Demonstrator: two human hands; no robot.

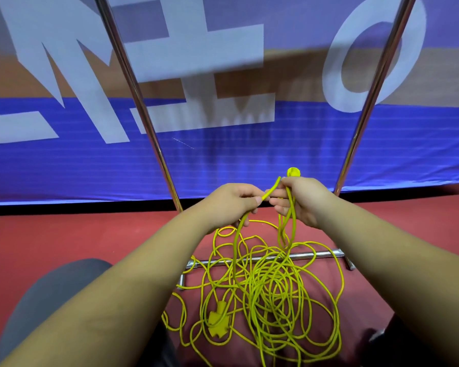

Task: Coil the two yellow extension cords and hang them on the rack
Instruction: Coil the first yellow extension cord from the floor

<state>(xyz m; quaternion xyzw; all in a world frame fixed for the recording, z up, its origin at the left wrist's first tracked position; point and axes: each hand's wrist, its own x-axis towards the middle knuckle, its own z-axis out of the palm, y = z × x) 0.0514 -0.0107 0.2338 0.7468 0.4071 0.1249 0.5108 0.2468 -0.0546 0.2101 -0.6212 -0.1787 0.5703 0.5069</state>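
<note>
Cords [270, 295] lie tangled on the red floor [64, 234] across the rack's base bar [302, 255]. We pinch one yellow strand in our left hand [231, 205]; our right hand [300, 200] closes around gathered loops, the plug [293, 172] poking out above it.

1. The tangled extension cords [270, 295] are bright yellow, and so is the multi-outlet socket [217, 320] at near left.
2. The floor [64, 234] is dull red.
3. The far banner [249, 154] is blue with pale lettering and a tan band.
4. The rack poles [133, 83] are shiny silver.
</note>
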